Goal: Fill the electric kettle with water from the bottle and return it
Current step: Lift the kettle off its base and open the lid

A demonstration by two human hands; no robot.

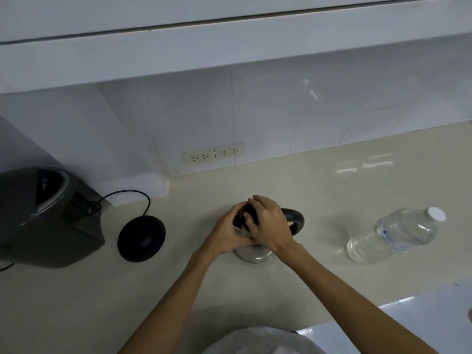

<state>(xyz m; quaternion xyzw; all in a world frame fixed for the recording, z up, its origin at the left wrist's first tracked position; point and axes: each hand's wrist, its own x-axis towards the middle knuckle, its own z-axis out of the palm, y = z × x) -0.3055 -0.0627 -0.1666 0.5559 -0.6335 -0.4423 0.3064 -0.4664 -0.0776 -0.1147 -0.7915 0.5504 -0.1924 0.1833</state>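
Note:
The steel electric kettle [255, 256] with a black handle [296, 221] stands on the beige counter, off its base. My left hand [227, 231] wraps the kettle's upper body from the left. My right hand [268, 223] lies over its black lid [242, 217], fingers curled on it. The round black kettle base [141, 238] sits to the left, its cord running back. A clear water bottle [393, 236] with a white cap [436, 214] in place stands at the right, apart from both hands.
A dark grey appliance [46, 215] stands at the far left beside the base. Two wall sockets [213, 155] are set in the white tiled backsplash. The counter's front edge [383, 302] runs at lower right, with white floor tiles beyond.

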